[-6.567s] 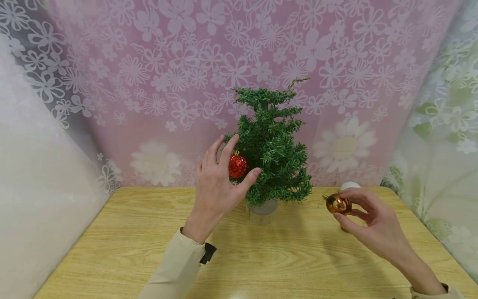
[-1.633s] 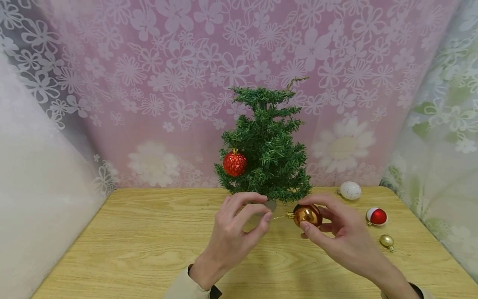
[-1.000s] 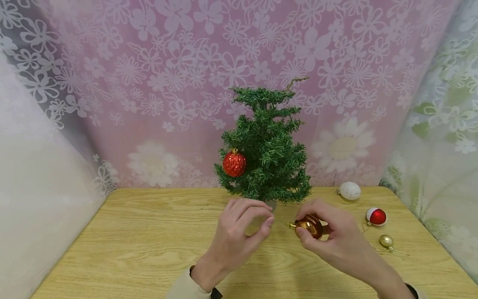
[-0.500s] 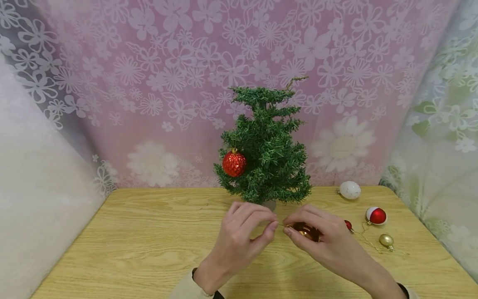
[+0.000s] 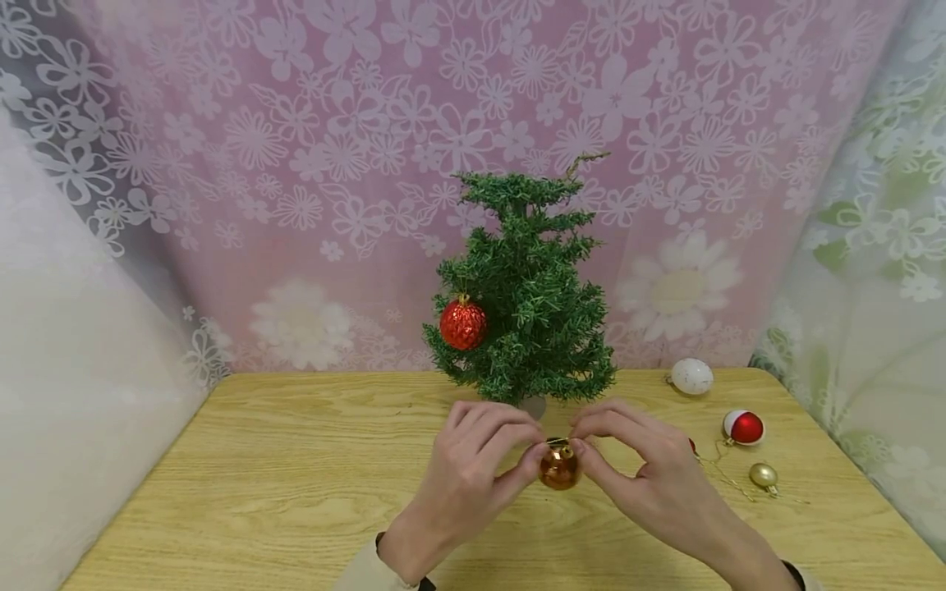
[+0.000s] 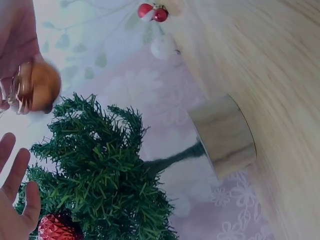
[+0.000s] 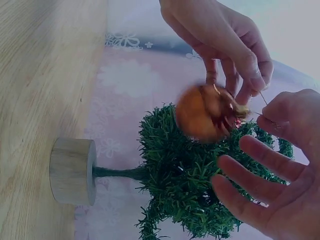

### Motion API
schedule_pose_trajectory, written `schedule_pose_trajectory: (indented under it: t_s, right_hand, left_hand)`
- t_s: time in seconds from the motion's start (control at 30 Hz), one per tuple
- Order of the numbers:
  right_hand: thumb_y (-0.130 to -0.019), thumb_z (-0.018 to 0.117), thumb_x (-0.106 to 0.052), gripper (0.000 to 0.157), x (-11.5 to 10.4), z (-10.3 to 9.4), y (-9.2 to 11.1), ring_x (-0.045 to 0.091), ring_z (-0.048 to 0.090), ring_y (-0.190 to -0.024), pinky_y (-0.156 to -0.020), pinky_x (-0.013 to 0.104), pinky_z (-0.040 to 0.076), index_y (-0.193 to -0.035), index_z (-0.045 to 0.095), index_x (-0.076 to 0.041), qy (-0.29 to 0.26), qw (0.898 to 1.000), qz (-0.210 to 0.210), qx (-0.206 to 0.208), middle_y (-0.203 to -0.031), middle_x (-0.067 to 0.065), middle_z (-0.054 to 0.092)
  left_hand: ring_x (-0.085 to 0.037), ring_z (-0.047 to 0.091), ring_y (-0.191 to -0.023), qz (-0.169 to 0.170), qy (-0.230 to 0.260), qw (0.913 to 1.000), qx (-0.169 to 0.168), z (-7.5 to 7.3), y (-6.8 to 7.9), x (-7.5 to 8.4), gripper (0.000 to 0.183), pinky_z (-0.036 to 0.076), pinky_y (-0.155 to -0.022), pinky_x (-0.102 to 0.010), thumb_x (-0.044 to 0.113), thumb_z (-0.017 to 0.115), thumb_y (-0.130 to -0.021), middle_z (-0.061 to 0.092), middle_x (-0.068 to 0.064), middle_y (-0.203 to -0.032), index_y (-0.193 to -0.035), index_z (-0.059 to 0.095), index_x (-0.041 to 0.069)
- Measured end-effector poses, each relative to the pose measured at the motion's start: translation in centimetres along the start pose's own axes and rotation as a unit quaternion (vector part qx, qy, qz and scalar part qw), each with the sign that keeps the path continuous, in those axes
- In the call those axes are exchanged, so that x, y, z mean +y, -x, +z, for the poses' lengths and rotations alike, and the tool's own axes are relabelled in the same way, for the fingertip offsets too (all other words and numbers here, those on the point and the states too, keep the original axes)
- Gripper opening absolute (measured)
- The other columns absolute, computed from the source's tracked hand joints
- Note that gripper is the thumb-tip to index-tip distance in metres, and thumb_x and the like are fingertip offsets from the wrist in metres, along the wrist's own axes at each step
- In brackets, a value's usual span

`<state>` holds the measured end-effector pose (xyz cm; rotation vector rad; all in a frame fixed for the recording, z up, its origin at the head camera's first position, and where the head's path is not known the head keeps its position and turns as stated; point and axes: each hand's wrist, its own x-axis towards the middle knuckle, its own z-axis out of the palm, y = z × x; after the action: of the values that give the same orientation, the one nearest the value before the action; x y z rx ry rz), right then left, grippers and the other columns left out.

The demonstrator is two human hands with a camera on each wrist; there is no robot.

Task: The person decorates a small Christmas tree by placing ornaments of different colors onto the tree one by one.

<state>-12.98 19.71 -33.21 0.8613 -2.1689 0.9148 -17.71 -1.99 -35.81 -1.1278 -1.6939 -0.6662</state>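
A shiny copper-gold Christmas bauble (image 5: 559,472) hangs between my two hands, in front of the small green Christmas tree (image 5: 528,304). My left hand (image 5: 469,472) pinches one side of its thin gold string (image 7: 265,98) between thumb and fingertip. On the other side, thumb and index finger of my right hand (image 5: 650,472) pinch the string too, the remaining fingers spread in the right wrist view. The bauble is blurred in both wrist views. On the tree's left side hangs a red textured bauble (image 5: 463,322).
To the right on the wooden table (image 5: 296,476) lie a white speckled bauble (image 5: 691,377), a red-and-white bauble (image 5: 745,428) and a small gold bauble (image 5: 764,475). Another red bauble (image 5: 692,446) is mostly hidden behind my right hand. A flowered curtain (image 5: 369,205) hangs behind.
Earlier my left hand was by the red bauble on the tree, my right hand gripping the gold bauble. The right hand moved left, released the bauble's body and now pinches its string.
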Motion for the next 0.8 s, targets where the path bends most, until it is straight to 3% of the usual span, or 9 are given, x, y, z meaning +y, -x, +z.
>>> schedule_pose_trajectory:
  t_s: [0.07, 0.4, 0.67, 0.8]
  right_hand:
    - [-0.078, 0.078, 0.010, 0.045, 0.0, 0.1, 0.0, 0.000, 0.065, -0.089, -0.077, 0.013, 0.052, -0.101, 0.069, -0.028, 0.003, 1.000, 0.000, 0.002, -0.104, -0.011, 0.069]
    - [-0.080, 0.075, 0.012, 0.040, -0.1, 0.4, -0.3, 0.000, 0.060, -0.082, -0.070, 0.014, 0.052, -0.099, 0.068, -0.023, -0.048, 0.999, -0.001, -0.014, -0.099, -0.007, 0.068]
    - [-0.081, 0.074, 0.012, 0.039, -0.3, 0.6, -0.9, -0.001, 0.061, -0.080, -0.069, 0.014, 0.052, -0.100, 0.069, -0.022, -0.053, 0.999, -0.009, -0.010, -0.098, -0.006, 0.069]
    - [-0.090, 0.072, 0.004, 0.025, -0.2, 0.6, -1.6, 0.000, 0.062, -0.080, -0.068, 0.014, 0.054, -0.101, 0.069, -0.018, -0.072, 0.997, -0.035, -0.001, -0.097, -0.001, 0.070]
  left_hand:
    - [-0.011, 0.069, -0.095, 0.001, -0.010, 0.9999, -0.008, -0.1, 0.2, 0.0, 0.015, 0.050, -0.085, -0.027, 0.024, 0.062, -0.103, 0.074, 0.004, -0.098, -0.096, 0.073, 0.017]
    - [-0.012, 0.069, -0.092, -0.003, -0.011, 0.9999, -0.003, -0.5, 0.6, -0.3, 0.015, 0.050, -0.083, -0.026, 0.021, 0.061, -0.102, 0.074, 0.004, -0.097, -0.096, 0.073, 0.016]
    - [-0.009, 0.069, -0.087, -0.014, 0.003, 0.9999, 0.009, -1.1, -0.1, -0.6, 0.014, 0.052, -0.078, -0.025, 0.019, 0.060, -0.103, 0.074, 0.002, -0.096, -0.097, 0.072, 0.014]
    - [-0.010, 0.070, -0.085, -0.020, 0.013, 0.9996, 0.014, -1.3, -0.8, -0.8, 0.015, 0.053, -0.076, -0.025, 0.020, 0.059, -0.103, 0.074, 0.001, -0.095, -0.098, 0.071, 0.012]
